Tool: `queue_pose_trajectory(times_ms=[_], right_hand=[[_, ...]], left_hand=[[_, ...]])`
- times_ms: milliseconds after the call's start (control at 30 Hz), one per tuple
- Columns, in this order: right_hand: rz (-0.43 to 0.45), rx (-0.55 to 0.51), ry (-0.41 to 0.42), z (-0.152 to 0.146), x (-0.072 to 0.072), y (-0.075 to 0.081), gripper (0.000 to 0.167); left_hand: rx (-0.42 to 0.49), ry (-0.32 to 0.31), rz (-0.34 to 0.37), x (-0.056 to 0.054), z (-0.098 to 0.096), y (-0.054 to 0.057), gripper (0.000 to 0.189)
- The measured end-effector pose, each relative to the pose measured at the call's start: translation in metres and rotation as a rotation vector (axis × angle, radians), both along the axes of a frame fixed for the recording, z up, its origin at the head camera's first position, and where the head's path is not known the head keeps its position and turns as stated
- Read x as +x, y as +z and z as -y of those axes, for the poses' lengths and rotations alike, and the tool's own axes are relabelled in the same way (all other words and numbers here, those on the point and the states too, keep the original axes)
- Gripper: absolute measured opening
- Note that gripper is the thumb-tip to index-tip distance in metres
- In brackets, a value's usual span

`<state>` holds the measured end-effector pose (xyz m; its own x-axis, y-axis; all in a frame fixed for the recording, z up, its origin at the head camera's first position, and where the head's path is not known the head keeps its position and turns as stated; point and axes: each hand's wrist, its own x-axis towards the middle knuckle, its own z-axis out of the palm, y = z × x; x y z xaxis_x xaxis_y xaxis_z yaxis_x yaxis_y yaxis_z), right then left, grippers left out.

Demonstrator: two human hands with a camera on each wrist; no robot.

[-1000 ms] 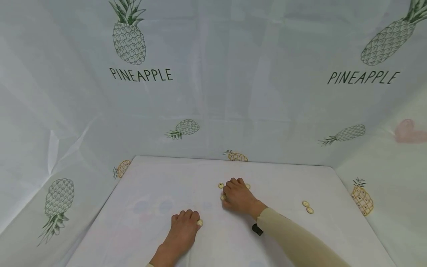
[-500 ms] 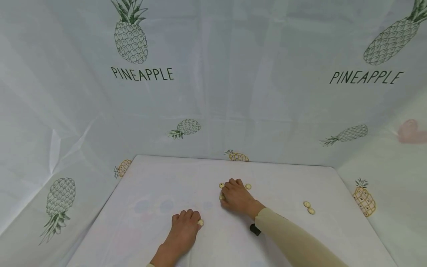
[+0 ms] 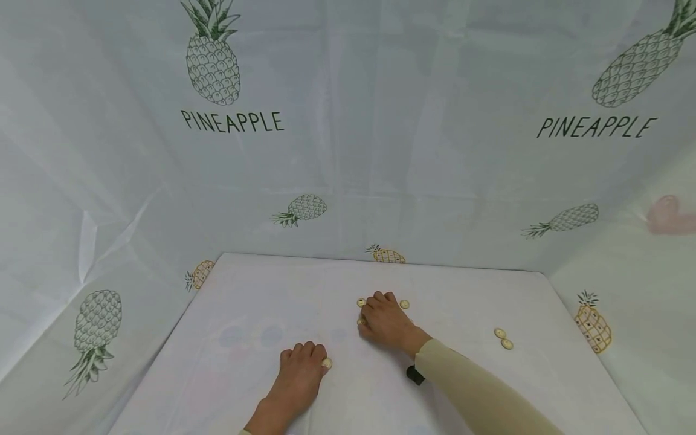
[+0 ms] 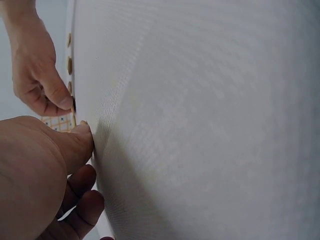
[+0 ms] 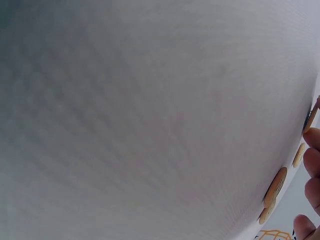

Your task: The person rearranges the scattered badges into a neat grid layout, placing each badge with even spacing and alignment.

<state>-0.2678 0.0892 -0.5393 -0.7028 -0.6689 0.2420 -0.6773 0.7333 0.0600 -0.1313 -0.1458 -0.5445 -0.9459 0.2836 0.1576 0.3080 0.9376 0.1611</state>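
On the white table, my left hand point(image 3: 298, 377) pinches a small round wooden disc point(image 3: 326, 363) between thumb and fingers; in the left wrist view the fingertips stay low against the surface. Farther forward and to the right, my right hand point(image 3: 387, 320) has its fingers curled and grips another wooden disc point(image 3: 361, 322), also seen edge-on as a tilted disc point(image 5: 312, 117) in the right wrist view. Around the right hand lie a marked disc point(image 3: 361, 302) at its left and a second disc point(image 3: 405, 304) at its right. Markings on the discs are too small to read.
To the right, a pair of discs point(image 3: 499, 333) lie touching or nearly so. Below the right forearm is a small black object point(image 3: 415, 374). White sheets printed with pineapples point(image 3: 212, 69) hang behind and on both sides of the table point(image 3: 261, 284).
My right hand has shifted very slightly left and toward me, keeping its grip on the disc. The left hand and the loose discs have stayed in place.
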Motion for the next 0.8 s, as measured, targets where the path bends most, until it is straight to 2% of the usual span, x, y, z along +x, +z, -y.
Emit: queue_pose_trajectory(times_ms=[467,800], right_hand=[[-0.034,-0.034,-0.006,-0.004,0.000,-0.002,0.023],[-0.032,-0.070,-0.081,-0.041,0.007,0.004,0.022]], left_hand=[[0.001,0.009,-0.003,0.000,-0.002,-0.003,0.023],[-0.006,0.009,-0.003,-0.001,-0.005,-0.009,0.023]])
